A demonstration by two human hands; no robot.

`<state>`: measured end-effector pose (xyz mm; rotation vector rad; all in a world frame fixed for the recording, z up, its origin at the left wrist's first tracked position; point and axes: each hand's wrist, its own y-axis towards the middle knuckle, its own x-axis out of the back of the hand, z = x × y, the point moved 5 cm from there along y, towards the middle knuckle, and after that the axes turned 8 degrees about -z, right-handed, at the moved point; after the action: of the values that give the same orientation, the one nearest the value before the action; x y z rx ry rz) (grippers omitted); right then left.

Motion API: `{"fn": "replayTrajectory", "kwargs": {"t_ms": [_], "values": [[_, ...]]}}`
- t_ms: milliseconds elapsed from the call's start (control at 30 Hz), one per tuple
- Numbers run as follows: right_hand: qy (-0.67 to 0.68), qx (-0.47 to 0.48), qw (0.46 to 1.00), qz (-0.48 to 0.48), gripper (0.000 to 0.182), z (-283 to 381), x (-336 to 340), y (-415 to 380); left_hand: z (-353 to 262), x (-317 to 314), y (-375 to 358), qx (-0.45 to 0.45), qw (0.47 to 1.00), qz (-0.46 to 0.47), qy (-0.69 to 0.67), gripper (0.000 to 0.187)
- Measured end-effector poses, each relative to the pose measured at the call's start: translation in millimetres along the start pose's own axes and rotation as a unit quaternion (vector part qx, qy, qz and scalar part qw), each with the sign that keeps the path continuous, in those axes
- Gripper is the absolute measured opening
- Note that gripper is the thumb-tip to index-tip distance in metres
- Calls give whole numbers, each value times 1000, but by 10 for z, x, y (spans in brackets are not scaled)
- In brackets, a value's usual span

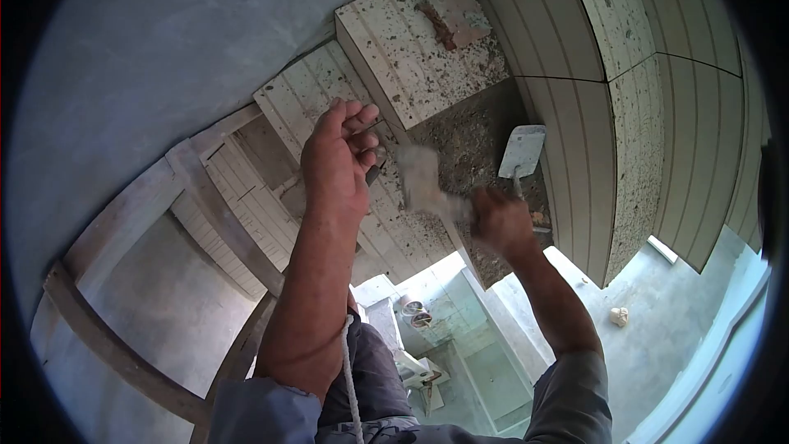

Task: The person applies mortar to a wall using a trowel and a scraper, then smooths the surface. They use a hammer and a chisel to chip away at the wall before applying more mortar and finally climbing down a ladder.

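Observation:
My right hand is closed round the handle of a mallet-like tool, its pale blocky head smeared by motion. The head is over the edge of a tiled step, to the right of my left hand. Fingers curled and palm side turned inward, my left hand has a small dark piece showing beneath the fingers; I cannot tell what it is. Beyond my right hand, a trowel with a pale flat blade lies on the rough grey mortar bed, its handle toward me.
Grit speckles the upper step's tile, where a broken slab lies. Striped tiles rise on the right. At the left, a wooden railing runs beside the stairs. Far below are round rolls and a beige lump.

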<state>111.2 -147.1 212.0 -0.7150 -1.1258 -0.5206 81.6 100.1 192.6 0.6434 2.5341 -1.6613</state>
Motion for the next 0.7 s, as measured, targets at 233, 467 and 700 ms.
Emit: {"fn": "replayTrajectory", "kwargs": {"t_ms": [233,467,700], "values": [[-84,-114,989,50,15,-165,-103,90,142,-122,-43,8,1000,16,15,24],[-38,-74,995,56,14,-75,-161,150,104,-87,-17,5,1000,2,15,19],[-49,-146,987,46,11,-81,-80,118,126,-88,-51,11,1000,0,20,19]]}}
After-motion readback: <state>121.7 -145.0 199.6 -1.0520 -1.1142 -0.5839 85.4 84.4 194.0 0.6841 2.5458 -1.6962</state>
